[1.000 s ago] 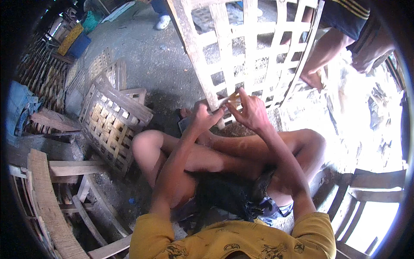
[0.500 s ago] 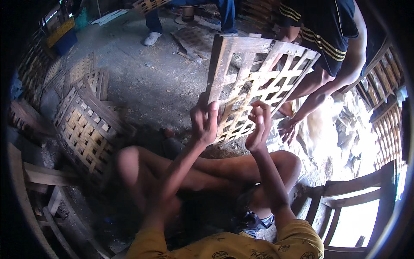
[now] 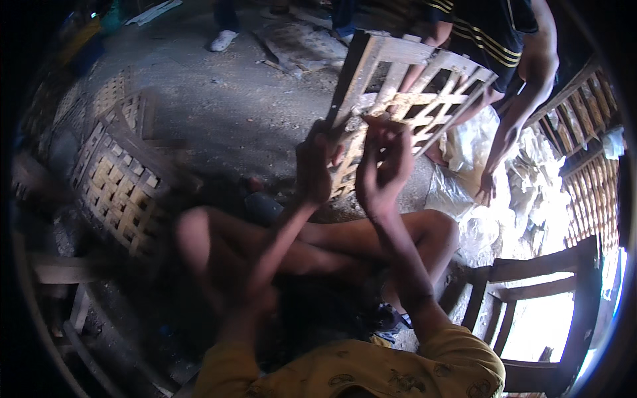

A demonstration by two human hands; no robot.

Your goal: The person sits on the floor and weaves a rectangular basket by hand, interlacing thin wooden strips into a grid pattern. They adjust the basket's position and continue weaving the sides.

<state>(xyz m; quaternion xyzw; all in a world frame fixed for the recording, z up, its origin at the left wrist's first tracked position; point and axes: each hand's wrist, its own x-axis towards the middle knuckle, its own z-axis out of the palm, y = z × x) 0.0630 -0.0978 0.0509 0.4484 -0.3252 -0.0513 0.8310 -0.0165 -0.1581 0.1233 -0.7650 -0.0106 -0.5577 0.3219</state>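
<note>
In front of me stands a lattice panel [image 3: 405,50] of woven pale strips in a wooden frame, tilted with its top leaning away to the right. My left hand [image 3: 314,169] is closed around the lower part of its left frame bar. My right hand [image 3: 385,166] is raised before the weave, close to that same bar. Its thumb and fingertips are pinched together at the strips; whatever sits between them is too small and blurred to name. Below the panel are my crossed bare legs [image 3: 332,242].
More woven panels [image 3: 123,189] lie at the left. A co-worker's hand [image 3: 487,189] hangs over crumpled clear plastic [image 3: 478,219] at the right. Wooden frames [image 3: 537,268] stand at the lower right. Farther back, a flat piece [image 3: 302,46] lies on the floor near another person's shoe [image 3: 224,41].
My right hand has moved left and up across the weave, its fingers now pinched. The panel has shifted slightly right. The co-worker's hand has moved right over the plastic.
</note>
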